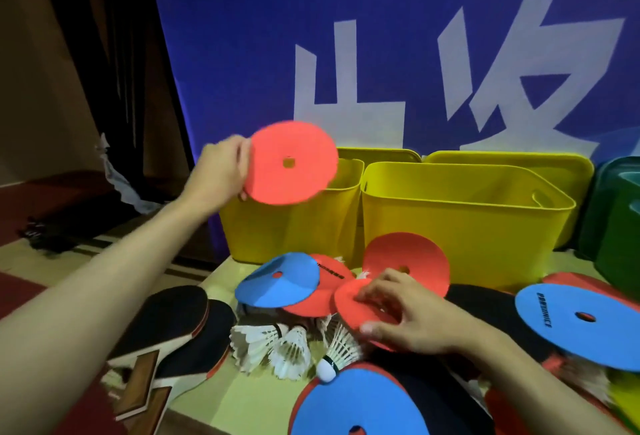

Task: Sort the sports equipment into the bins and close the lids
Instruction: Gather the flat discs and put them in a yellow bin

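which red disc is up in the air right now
The red disc gripped by the left hand, raised in front of the left yellow bin. The other red discs lie in the pile on the table.

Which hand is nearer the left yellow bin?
Left. The left hand holds a red disc over the left yellow bin; the right hand is lower, gripping another red disc in the pile.

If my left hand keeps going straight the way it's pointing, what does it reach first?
Probably the left yellow bin. The left hand holds a red disc at that bin's near left corner, pointing forward and right, so the open bin seems to come first, though depth is unclear.
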The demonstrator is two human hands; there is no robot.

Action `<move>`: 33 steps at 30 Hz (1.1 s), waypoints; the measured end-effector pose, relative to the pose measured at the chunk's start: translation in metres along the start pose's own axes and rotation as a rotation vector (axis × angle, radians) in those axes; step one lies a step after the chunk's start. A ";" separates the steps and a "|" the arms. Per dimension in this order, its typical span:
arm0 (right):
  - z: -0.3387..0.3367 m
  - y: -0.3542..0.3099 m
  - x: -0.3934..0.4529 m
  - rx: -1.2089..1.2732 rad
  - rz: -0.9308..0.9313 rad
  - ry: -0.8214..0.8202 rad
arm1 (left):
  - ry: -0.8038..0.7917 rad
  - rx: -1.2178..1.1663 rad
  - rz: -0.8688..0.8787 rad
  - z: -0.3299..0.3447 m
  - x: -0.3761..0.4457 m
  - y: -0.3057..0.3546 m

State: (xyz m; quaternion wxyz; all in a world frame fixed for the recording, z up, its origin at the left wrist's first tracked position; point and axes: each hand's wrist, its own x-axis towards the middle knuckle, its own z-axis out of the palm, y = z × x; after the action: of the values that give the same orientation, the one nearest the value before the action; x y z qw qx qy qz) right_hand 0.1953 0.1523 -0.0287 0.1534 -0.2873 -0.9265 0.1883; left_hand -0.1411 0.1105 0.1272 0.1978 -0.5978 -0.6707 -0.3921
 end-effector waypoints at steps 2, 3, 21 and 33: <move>0.002 0.000 -0.002 -0.023 0.021 -0.103 | -0.015 -0.065 -0.195 0.001 0.020 0.005; 0.003 0.000 -0.003 -0.037 0.030 -0.128 | -0.048 -0.163 -0.334 0.006 0.028 0.007; -0.095 -0.056 0.032 -0.120 0.014 0.525 | -0.286 0.009 -0.319 0.059 0.040 -0.016; -0.125 -0.093 0.156 1.167 0.349 0.414 | -1.106 0.165 0.213 0.044 -0.072 -0.018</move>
State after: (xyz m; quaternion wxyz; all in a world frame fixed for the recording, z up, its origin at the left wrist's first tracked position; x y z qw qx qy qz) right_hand 0.0780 0.2062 0.1499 0.4271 -0.3335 -0.5626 0.6244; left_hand -0.1347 0.0982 0.0420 -0.0984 -0.7612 -0.6387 0.0550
